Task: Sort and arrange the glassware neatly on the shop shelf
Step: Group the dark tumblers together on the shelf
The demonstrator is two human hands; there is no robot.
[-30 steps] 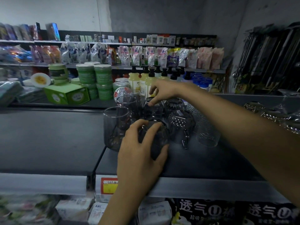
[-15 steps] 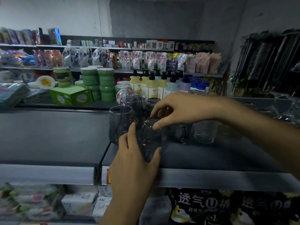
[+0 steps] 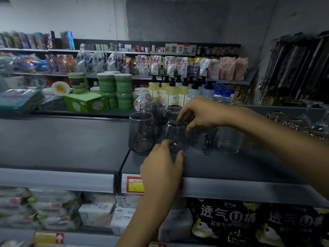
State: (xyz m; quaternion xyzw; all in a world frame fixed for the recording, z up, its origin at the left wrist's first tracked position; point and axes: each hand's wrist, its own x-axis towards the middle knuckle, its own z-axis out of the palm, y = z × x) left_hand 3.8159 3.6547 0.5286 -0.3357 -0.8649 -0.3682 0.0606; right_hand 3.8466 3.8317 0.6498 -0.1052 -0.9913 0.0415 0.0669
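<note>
Brings right hand (image 3: 201, 113) forward to pinch smoky glass (image 3: 175, 136) rim, cups its base with left hand (image 3: 161, 166), leaves other glasses (image 3: 229, 139) unsorted

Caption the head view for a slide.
Two hands hold a smoky glass at the shelf: left hand grips low, right hand pinches its top.

A pale plastered wall (image 3: 58, 15) backs the shop, with a darker grey painted patch (image 3: 178, 20) at its middle. Against it run long wall shelves (image 3: 110, 51) crowded with packets, round green tubs (image 3: 115, 82) and yellow pump bottles (image 3: 171, 93). A black rack of long-handled tools (image 3: 293, 68) hangs at the right. In front lies a dark grey metal shelf (image 3: 62, 139) whose pale front rail (image 3: 53, 179) bears a red and yellow price tag (image 3: 135, 184). Wrapped packs (image 3: 44, 207) fill the tier below. The light is dim and bluish.
</note>
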